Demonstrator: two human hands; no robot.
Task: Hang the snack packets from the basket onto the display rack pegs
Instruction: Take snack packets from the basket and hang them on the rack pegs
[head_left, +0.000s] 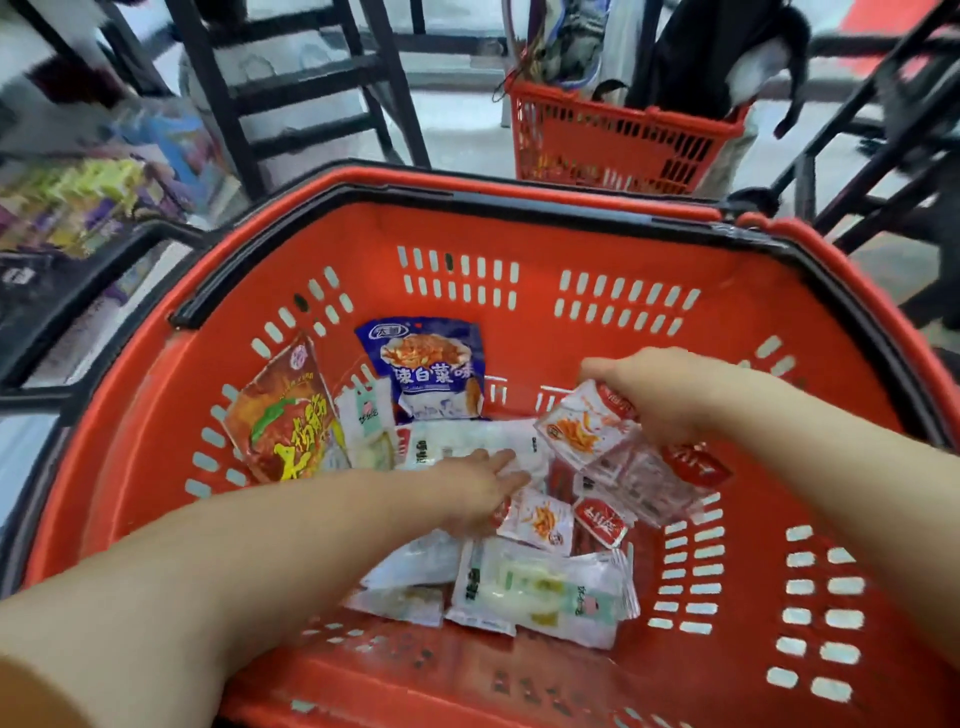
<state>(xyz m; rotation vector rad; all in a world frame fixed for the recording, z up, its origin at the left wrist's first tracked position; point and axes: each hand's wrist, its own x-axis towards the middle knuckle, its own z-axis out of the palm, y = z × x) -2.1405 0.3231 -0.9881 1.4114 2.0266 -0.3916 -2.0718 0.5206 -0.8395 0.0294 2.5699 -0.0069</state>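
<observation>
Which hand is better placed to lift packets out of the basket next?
Right. The right hand grips a bunch of small red-and-white packets; the left hand only rests open-fingered on the white packets.

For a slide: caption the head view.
Right hand holds a bunch of small packets in the red basket; left hand rests on white packets.

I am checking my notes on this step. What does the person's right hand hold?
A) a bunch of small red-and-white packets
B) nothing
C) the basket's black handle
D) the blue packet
A: the right hand grips a bunch of small red-and-white packets, while the blue packet leans untouched against the far wall of the red basket.
</observation>
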